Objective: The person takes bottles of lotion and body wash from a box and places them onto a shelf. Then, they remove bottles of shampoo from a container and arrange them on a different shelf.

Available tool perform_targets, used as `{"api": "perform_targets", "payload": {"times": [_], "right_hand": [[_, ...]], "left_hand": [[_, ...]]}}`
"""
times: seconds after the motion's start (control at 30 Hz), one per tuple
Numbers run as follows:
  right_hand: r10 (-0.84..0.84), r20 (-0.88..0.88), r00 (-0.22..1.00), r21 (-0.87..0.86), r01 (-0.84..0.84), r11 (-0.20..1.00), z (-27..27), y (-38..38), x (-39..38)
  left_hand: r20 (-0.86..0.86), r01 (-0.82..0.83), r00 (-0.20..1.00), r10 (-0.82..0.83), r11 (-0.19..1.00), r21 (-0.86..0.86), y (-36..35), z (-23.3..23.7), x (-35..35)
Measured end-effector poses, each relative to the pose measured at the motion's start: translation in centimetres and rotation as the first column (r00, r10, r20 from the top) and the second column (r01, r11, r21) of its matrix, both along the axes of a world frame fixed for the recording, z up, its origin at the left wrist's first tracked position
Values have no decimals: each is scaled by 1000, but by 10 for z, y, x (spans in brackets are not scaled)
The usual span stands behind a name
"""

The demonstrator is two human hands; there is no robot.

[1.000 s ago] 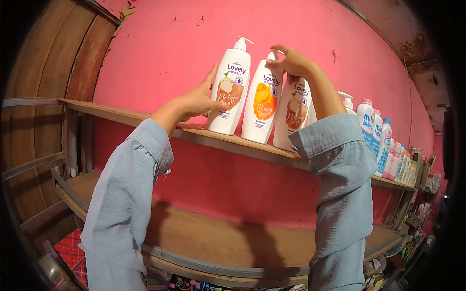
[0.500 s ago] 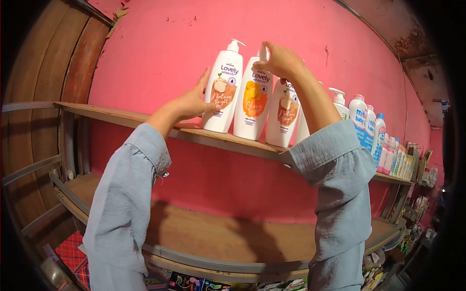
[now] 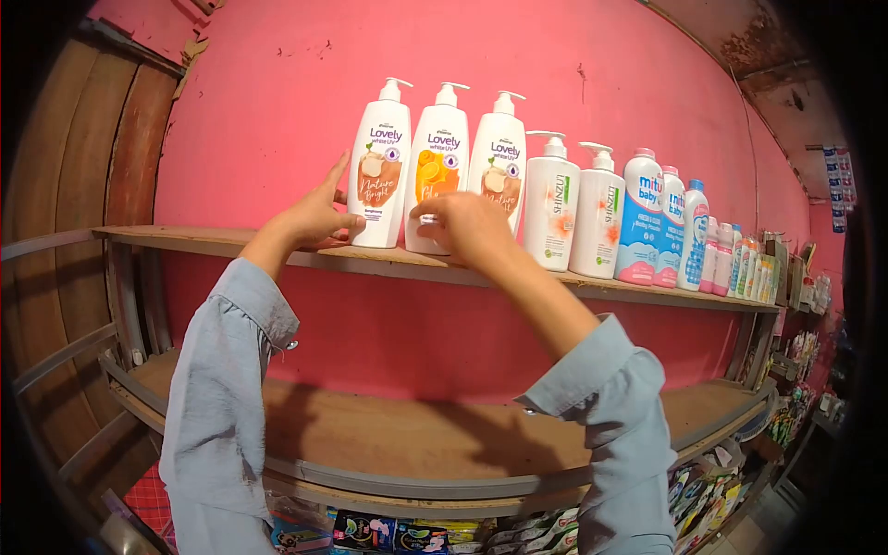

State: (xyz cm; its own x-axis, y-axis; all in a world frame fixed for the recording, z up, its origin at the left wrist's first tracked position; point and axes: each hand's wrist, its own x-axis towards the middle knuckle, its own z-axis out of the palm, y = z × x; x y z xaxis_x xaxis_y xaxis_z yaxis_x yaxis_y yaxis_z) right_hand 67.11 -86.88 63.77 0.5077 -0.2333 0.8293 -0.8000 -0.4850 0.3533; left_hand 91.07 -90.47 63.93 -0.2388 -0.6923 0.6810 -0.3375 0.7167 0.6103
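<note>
A white pump bottle of lotion (image 3: 380,176) with a brown "Nature Bright" label stands upright at the left end of the row. My left hand (image 3: 319,220) is at its left side, index finger pointing up along the edge and thumb at the lower front. Beside it stands a lotion bottle with an orange label (image 3: 438,153). My right hand (image 3: 467,227) is in front of that bottle, fingers loosely bent and slightly apart, covering its lower label. It also overlaps the lower part of a third lotion bottle (image 3: 497,148) with a brown label.
Farther right on the wooden shelf (image 3: 231,242) are SHINZUI pump bottles (image 3: 552,208), mitu baby powder bottles (image 3: 642,217) and several smaller bottles. A pink wall rises behind. The lower shelf (image 3: 370,430) runs underneath, with packets (image 3: 365,532) below it.
My right hand has come down from the pump top of the orange-label bottle to its lower front. My left hand has slid lower along the first bottle. The view has shifted right.
</note>
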Motion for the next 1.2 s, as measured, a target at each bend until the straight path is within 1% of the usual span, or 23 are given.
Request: {"api": "perform_targets", "payload": {"times": [0.07,0.17,0.27,0.37,0.47,0.57,0.63,0.67,0.77,0.8,0.9,0.93,1.0,1.03,1.07,1.1,1.13,1.17,1.2], "right_hand": [[26,97,995,111,-37,993,-4,1,1],[29,152,988,269,-70,960,-1,9,1],[80,130,988,248,-111,963,-1,3,-1],[102,121,987,210,-126,969,-2,0,-1],[103,109,989,208,-124,970,-1,1,-1],[123,130,984,176,-145,974,-3,-1,-2],[217,168,962,116,-238,964,-8,6,-5],[263,182,947,88,-283,955,-11,10,-7],[321,241,916,101,-352,930,-24,40,-18],[338,230,913,83,-365,927,-31,53,-23],[295,254,921,57,-319,946,-56,101,-38],[287,246,926,38,-305,952,-66,112,-47],[256,229,939,15,-266,964,-87,134,-65],[200,207,958,37,-212,976,-96,151,-72],[155,204,967,59,-170,984,-104,165,-80],[112,204,972,79,-130,988,-114,179,-89],[100,219,971,88,-122,989,-125,194,-97],[92,232,968,93,-116,989,-136,208,-105],[87,242,966,94,-113,989,-146,224,-113]], "left_hand": [[-23,3,1000,-3,1000,8,-2,-1,-1],[-37,26,999,-25,1000,16,3,-2,-2],[-36,27,999,-27,1000,7,0,-1,0],[-46,40,998,-39,999,13,1,-1,0],[-39,47,998,-46,999,27,2,1,0],[-15,11,1000,-10,1000,14,0,2,0],[-23,14,1000,-14,1000,-7,0,-1,-1],[-32,16,999,-16,1000,-14,0,-3,-1],[-18,10,1000,-10,1000,-20,1,-4,-2],[-16,0,1000,0,999,-33,1,-6,-2],[30,-35,999,38,996,-82,8,-7,-2],[92,-123,985,146,969,-213,1,-6,0],[80,-117,986,146,949,-292,-17,-5,8],[82,-113,986,147,938,-327,-24,-6,9],[25,-198,970,241,848,-492,-28,-9,9],[-47,-274,947,319,719,-639,-26,-10,8],[-133,-339,916,378,555,-759,-13,-10,2],[-128,-308,934,335,567,-764,5,-14,-6],[-129,-281,948,292,573,-770,37,-22,-13]]}}
